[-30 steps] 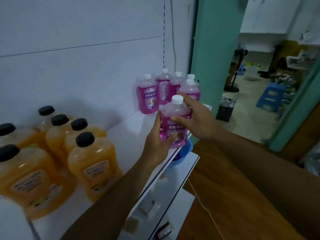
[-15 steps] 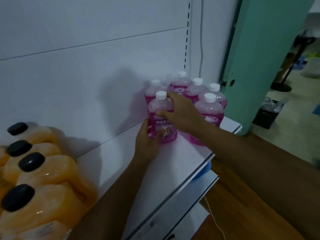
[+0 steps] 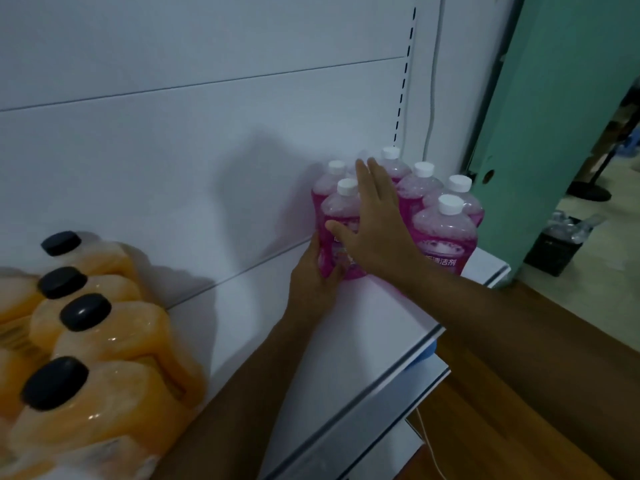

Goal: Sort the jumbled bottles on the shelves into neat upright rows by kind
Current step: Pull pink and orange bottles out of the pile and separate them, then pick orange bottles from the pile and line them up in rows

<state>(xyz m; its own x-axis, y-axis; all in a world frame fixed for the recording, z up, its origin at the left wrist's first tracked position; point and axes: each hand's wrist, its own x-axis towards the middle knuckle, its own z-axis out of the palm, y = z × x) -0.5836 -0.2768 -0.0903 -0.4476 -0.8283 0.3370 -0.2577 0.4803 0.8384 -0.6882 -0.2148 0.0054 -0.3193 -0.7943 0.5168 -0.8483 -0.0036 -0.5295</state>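
- Both hands work at the far right end of a white shelf, on one pink bottle with a white cap, which stands upright on the shelf at the front left of a cluster of the same kind.
- Left hand: wrapped around the lower body of that bottle from the left, thumb and fingers closed on it near its base.
- Right hand: spread flat with straight fingers, its palm laid against the right side and front of the same bottle; it presses rather than grips, and its fingertips reach back among the bottles behind.
- The other pink bottles stand upright, touching or nearly touching, in the corner against the white back panel; the nearest carries a printed label.
- At the left end of the same shelf, well apart from the pink group, orange jugs with black caps stand bunched together, blurred at the edge of view.
- Step in hand, as a judgement: the pink bottle is being seated and squared into the pink group, so this placement looks nearly finished.
- What the next move likely calls for: a small nudge so the bottle lines up with its neighbours, then both hands lifted away gently so nothing tips, since the bottles are tall and packed close.
- Whether more bottles wait on other shelves cannot be told from this view.
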